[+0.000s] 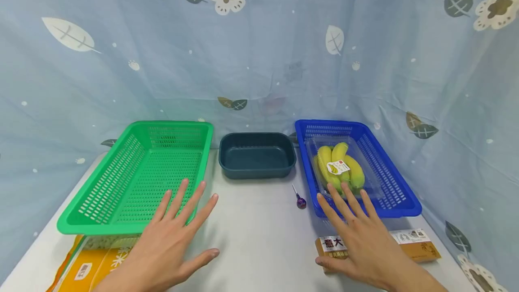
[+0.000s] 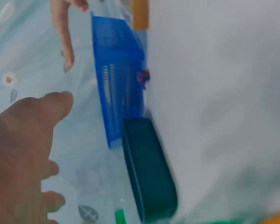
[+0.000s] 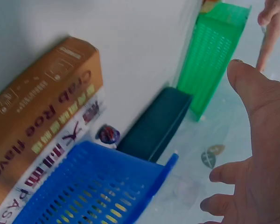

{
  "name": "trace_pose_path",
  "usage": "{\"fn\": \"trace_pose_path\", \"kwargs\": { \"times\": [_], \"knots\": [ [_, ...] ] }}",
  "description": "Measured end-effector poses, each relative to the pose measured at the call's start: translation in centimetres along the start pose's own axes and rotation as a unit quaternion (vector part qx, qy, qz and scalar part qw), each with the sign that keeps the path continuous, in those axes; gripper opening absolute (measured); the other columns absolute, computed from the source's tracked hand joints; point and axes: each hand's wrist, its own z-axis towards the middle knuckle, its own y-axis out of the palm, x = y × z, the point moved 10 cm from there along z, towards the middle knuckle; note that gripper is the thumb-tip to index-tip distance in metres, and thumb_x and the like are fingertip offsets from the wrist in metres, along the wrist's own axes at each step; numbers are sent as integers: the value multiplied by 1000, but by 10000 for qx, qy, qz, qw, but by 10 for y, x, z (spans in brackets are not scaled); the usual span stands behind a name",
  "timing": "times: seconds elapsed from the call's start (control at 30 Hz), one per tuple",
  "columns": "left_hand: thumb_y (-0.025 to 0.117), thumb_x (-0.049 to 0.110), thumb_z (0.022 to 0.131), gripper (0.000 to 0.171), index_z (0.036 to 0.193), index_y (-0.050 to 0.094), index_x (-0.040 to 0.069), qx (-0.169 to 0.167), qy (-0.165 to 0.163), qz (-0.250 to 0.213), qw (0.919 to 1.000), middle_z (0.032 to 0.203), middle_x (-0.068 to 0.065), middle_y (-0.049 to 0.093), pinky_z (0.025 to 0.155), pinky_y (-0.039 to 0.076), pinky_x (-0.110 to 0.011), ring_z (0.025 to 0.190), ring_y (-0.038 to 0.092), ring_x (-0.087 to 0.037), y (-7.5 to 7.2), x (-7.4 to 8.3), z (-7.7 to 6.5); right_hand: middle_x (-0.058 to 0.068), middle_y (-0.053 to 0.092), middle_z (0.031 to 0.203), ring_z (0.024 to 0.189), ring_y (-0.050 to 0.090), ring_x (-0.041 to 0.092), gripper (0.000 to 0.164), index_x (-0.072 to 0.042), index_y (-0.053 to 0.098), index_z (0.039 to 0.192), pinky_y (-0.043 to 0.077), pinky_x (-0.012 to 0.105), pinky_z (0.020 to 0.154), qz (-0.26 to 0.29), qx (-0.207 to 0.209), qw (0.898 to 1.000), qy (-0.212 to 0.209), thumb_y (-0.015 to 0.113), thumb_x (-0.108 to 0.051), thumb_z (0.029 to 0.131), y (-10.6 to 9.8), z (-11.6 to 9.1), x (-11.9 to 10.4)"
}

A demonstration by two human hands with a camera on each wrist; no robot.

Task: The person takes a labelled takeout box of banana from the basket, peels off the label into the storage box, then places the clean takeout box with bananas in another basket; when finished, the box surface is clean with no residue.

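White table [image 1: 259, 224], cut-off yellow packet [image 1: 99, 260], spread fingers [image 1: 202, 214]

"What stands ahead, between the left hand [image 1: 168, 238] and the right hand [image 1: 361, 240]?"
"A dark teal bin [image 1: 257, 173], on the white table [image 1: 259, 238] that spreads beneath both."
"And nearer the right hand?"
"A purple-wrapped lollipop [image 1: 301, 203], just left of its fingertips, stick pointing forward, away from it."
"Farthest off?"
"A pale blue curtain [image 1: 259, 44], printed with leaves and flowers, beyond both hands and out to either side."
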Motion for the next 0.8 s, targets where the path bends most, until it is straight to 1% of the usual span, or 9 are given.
{"fn": "trace_pose_path", "kwargs": {
  "times": [0.13,0.2,0.27,0.33,0.43,0.5,0.6,0.67,0.8],
  "knots": [
    [58,65,92,87,160,27,19,-1,-54,-434,9990,167,-7,7,119,10,-56,150,6,-41,0,6,11,14,3,167,151,-3,37,110,-16,14,162,-9,56,118,267,-127,9994,171,45,-85,82,-3,7,8],
    [60,60,93,86,160,27,18,-7,-98,-775,9969,167,-5,8,118,17,-58,151,6,-40,0,8,16,14,5,167,151,-1,37,108,-16,16,162,-7,55,118,426,-160,9986,252,50,-82,83,-5,10,13],
    [61,57,94,84,160,26,18,-16,-171,-1200,9926,167,-4,11,115,23,-60,151,6,-39,1,11,21,14,5,167,151,-1,37,106,-15,18,162,-6,55,119,569,-199,9976,343,53,-79,84,-7,13,19],
    [61,55,95,83,161,24,20,-87,-307,-1736,9843,166,-2,13,113,27,-61,151,6,-35,4,14,26,13,5,167,151,-1,36,105,-14,18,161,-4,56,119,662,-228,9966,438,55,-77,85,-8,16,26],
    [61,54,96,80,160,24,25,-188,-552,-2553,9651,165,3,18,111,30,-61,152,9,-29,11,21,33,12,1,167,151,-3,34,105,-13,15,162,-1,57,119,798,-236,9947,599,55,-75,87,-12,18,38],
    [63,53,95,79,160,26,25,-174,-669,-2986,9519,163,3,23,112,30,-61,151,13,-26,15,26,38,10,-2,167,151,-4,34,105,-14,10,162,0,58,119,928,-273,9929,691,56,-73,88,-13,19,46],
    [66,48,94,76,158,32,24,-111,-828,-3493,9333,160,6,31,113,31,-56,149,22,-21,23,36,44,10,-4,167,151,-3,35,104,-15,7,162,0,58,119,1201,-332,9890,794,56,-71,89,-15,20,53],
    [69,45,93,74,156,35,25,-38,-963,-3814,9194,156,9,37,111,36,-52,145,32,-18,27,39,48,11,-2,167,151,-1,37,103,-15,8,162,2,58,119,1360,-336,9865,850,57,-69,90,-15,22,58],
    [73,34,92,69,153,40,26,80,-1171,-4605,8799,151,13,43,105,45,-43,136,44,-13,36,44,62,12,3,167,150,6,40,102,-15,9,162,14,67,114,1606,-309,9811,1036,60,-66,90,-18,27,69]
  ]
}}
